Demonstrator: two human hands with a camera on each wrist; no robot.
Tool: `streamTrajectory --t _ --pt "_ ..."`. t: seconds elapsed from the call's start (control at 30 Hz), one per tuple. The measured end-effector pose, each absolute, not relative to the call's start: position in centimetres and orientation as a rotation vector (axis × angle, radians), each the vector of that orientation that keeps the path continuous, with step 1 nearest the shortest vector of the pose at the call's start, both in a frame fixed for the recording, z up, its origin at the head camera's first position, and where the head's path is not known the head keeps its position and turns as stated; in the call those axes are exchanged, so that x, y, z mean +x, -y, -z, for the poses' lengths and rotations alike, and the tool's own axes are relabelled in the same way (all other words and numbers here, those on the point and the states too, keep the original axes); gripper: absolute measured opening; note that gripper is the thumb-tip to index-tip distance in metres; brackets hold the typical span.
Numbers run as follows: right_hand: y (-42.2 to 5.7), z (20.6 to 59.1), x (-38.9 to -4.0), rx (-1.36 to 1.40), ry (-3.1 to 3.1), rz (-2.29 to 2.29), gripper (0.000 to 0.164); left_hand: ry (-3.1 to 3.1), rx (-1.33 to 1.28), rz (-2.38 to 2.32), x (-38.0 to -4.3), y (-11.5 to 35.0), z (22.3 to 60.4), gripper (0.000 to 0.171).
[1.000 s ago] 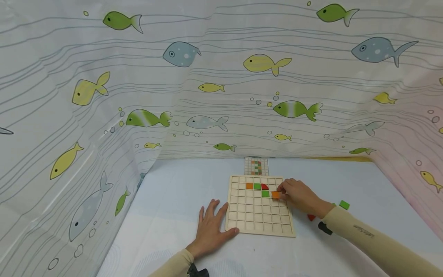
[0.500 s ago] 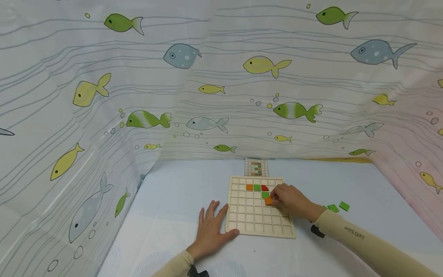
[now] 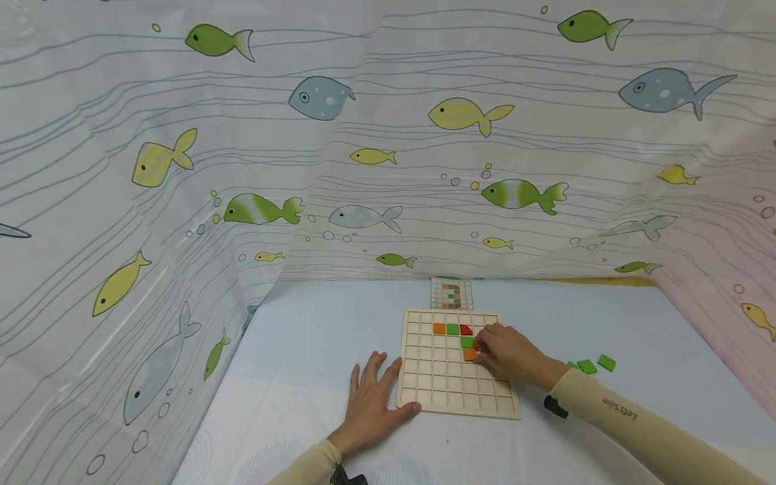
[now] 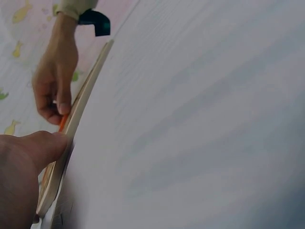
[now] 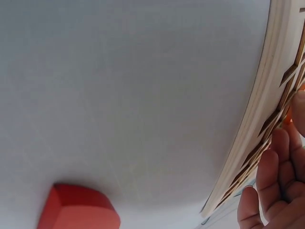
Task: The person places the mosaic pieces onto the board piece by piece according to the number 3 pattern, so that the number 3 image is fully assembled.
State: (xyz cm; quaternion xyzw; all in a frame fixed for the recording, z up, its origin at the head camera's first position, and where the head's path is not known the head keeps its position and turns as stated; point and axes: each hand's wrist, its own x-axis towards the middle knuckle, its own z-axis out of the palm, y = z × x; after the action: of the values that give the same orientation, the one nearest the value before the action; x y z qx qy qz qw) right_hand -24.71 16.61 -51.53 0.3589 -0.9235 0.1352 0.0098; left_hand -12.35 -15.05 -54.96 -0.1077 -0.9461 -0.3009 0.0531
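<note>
A wooden grid board (image 3: 430,384) lies on the table in the head view. In its upper rows sit an orange tile (image 3: 439,329), a green tile (image 3: 453,329) and a red tile with one rounded corner (image 3: 465,330), with a second green tile (image 3: 467,342) below the red one. My right hand (image 3: 509,353) pinches an orange square tile (image 3: 469,354) at the cell under that green tile. My left hand (image 3: 372,411) rests spread at the board's left edge, its thumb at the near left corner, as the left wrist view also shows with the thumb (image 4: 45,145).
Behind the board stands a small pattern card (image 3: 451,294) with a coloured grid. Several green tiles (image 3: 587,366) lie on the table to the right, partly behind the right forearm. A red piece (image 5: 81,210) lies on the table in the right wrist view. A fish-print sheet (image 3: 394,188) surrounds the table.
My right hand has carried the orange tile left and nearer, from the board's right side to the cell below the green tile. My left hand has stayed in place.
</note>
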Motion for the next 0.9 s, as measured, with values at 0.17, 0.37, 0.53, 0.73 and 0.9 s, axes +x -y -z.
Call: streamTrajectory --t 0.17,0.37,0.53,0.73,0.9 --pt "-16.68 51.44 -24.61 1.15 2.854 -0.423 0.022 2.868 -0.328 0.913 -12.36 15.08 55.11 0.087" --pt "-16.66 51.33 -24.65 1.156 2.882 -0.433 0.022 2.88 -0.326 0.91 -12.38 15.16 55.33 0.087" --pt "-16.6 51.3 -24.8 1.165 2.885 -0.438 0.021 2.883 -0.324 0.901 -12.4 15.11 55.25 0.088" --pt "-16.61 51.34 -24.84 1.192 2.846 -0.463 0.018 2.886 -0.327 0.908 -12.34 15.07 55.09 0.088" --pt "-16.48 51.45 -24.96 1.208 2.823 -0.476 0.016 2.893 -0.323 0.909 -12.4 15.08 55.19 0.088"
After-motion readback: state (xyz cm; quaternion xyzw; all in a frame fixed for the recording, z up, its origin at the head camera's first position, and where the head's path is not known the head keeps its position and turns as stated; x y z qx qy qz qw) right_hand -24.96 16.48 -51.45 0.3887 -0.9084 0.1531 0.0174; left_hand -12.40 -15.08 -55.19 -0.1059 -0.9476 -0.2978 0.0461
